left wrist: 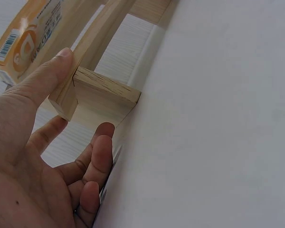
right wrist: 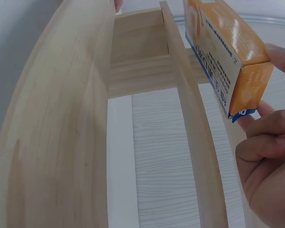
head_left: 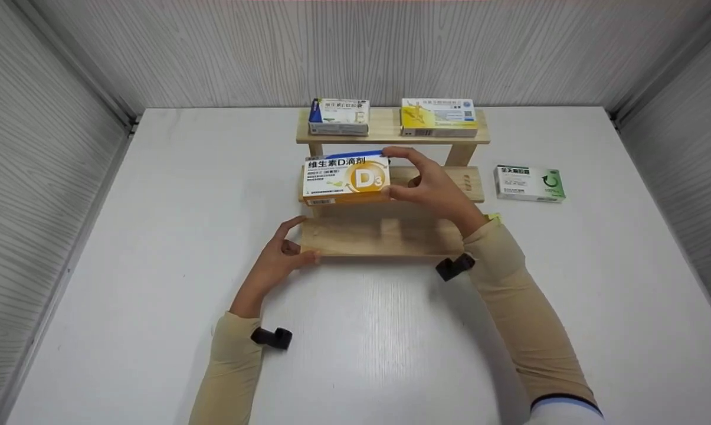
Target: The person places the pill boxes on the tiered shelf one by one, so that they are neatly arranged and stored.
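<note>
My right hand (head_left: 435, 186) pinches one end of an orange, white and blue vitamin D medicine box (head_left: 337, 180), thumb on one side and fingers on the other. In the head view the box is held at the left part of the middle shelf of a wooden three-step stand (head_left: 385, 239); whether it touches the shelf I cannot tell. The right wrist view shows the box (right wrist: 228, 52) tilted beside the planks. With thumb and index finger, my left hand (head_left: 275, 262) grips the left end of the lowest shelf. Its other fingers (left wrist: 102, 152) curl loosely below the plank.
On the top shelf stand a white-and-blue box (head_left: 340, 117) at left and a yellow-and-white box (head_left: 439, 117) at right. A green-and-white box (head_left: 530, 183) lies on the white table (head_left: 355, 342) right of the stand. Something yellow-green (head_left: 494, 217) shows partly behind my right wrist.
</note>
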`<action>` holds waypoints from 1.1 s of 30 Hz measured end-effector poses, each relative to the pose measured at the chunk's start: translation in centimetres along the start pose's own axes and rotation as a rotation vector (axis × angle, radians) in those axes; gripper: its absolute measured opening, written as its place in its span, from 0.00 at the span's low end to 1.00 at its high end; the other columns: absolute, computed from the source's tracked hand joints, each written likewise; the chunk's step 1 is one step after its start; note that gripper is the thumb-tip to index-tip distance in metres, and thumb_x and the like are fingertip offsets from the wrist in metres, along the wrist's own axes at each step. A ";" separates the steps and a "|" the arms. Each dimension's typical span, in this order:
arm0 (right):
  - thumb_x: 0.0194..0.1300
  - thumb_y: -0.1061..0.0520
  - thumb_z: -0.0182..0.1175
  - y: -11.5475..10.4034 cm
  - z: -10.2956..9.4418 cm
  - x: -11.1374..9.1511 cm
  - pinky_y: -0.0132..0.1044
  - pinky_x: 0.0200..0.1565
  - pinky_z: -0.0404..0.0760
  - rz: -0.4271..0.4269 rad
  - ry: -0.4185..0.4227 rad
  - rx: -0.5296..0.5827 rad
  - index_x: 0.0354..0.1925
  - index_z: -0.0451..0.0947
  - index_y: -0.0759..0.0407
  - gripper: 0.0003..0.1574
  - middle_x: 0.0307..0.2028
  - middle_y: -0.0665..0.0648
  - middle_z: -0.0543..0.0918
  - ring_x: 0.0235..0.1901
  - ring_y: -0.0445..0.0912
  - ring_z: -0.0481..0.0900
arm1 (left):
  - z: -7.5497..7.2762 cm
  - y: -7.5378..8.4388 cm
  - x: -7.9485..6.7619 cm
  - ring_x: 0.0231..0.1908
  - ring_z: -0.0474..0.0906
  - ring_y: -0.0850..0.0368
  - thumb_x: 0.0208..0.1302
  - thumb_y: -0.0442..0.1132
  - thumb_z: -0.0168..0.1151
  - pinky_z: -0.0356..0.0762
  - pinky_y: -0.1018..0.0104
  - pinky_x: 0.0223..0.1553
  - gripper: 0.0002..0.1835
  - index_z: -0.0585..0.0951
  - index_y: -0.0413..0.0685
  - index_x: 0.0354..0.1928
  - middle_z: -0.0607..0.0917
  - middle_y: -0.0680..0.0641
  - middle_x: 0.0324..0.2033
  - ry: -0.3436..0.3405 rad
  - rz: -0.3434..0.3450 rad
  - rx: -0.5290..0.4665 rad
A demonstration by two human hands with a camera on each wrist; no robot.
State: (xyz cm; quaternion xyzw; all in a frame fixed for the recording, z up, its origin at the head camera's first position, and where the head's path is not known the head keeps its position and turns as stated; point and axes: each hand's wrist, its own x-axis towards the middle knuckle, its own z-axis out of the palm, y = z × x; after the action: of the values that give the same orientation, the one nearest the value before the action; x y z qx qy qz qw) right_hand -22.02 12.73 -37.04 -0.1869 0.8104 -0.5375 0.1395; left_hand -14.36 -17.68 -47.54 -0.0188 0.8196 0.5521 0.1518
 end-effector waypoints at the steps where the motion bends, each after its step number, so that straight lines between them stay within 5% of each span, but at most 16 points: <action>1: 0.62 0.55 0.66 0.0 0.0 0.1 0.30 0.31 0.74 0.000 -0.002 0.002 0.69 0.63 0.48 0.39 0.69 0.50 0.64 0.22 0.38 0.77 | 0.0 0.0 0.0 0.34 0.67 0.55 0.51 0.50 0.75 0.68 0.64 0.35 0.45 0.62 0.65 0.71 0.73 0.46 0.35 0.000 -0.001 0.002; 11: 0.63 0.53 0.64 0.6 0.5 0.6 0.38 0.37 0.76 0.021 -0.013 -0.007 0.70 0.62 0.45 0.40 0.70 0.49 0.63 0.39 0.56 0.84 | -0.1 0.0 -0.2 0.35 0.72 0.55 0.53 0.50 0.73 0.69 0.64 0.36 0.45 0.60 0.65 0.72 0.79 0.42 0.37 -0.014 0.012 0.004; 20: 0.63 0.53 0.65 1.0 0.6 1.0 0.31 0.32 0.72 0.054 0.011 -0.034 0.70 0.62 0.45 0.40 0.69 0.49 0.64 0.27 0.46 0.76 | 0.0 0.0 -0.1 0.35 0.72 0.56 0.54 0.49 0.73 0.69 0.64 0.36 0.45 0.59 0.63 0.72 0.79 0.42 0.37 -0.013 0.022 0.011; 25: 0.63 0.51 0.65 1.0 0.5 0.9 0.30 0.36 0.74 0.068 -0.007 -0.025 0.71 0.60 0.44 0.42 0.70 0.48 0.63 0.33 0.43 0.79 | -0.1 0.3 0.0 0.35 0.70 0.56 0.55 0.46 0.72 0.68 0.64 0.36 0.46 0.58 0.61 0.73 0.77 0.42 0.38 -0.017 0.000 0.004; 29: 0.61 0.46 0.67 1.0 0.3 0.5 0.31 0.35 0.73 0.069 -0.003 -0.056 0.72 0.59 0.42 0.45 0.71 0.50 0.61 0.37 0.46 0.81 | -0.2 1.9 -1.0 0.35 0.70 0.57 0.57 0.42 0.70 0.68 0.65 0.36 0.44 0.58 0.54 0.74 0.77 0.42 0.38 -0.025 -0.013 0.008; 33: 0.59 0.42 0.67 1.3 -0.3 -0.2 0.31 0.30 0.69 0.065 0.020 -0.063 0.71 0.59 0.40 0.46 0.68 0.50 0.65 0.27 0.44 0.73 | -0.1 1.1 -0.6 0.36 0.70 0.56 0.56 0.45 0.71 0.68 0.65 0.36 0.44 0.59 0.58 0.73 0.77 0.42 0.38 -0.019 0.001 0.006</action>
State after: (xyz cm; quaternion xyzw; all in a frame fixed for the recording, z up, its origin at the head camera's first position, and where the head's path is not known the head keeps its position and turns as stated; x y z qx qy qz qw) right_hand -22.13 13.54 -38.07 -0.1594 0.8339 -0.5088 0.1427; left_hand -14.04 -17.39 -46.37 -0.0126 0.8197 0.5500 0.1593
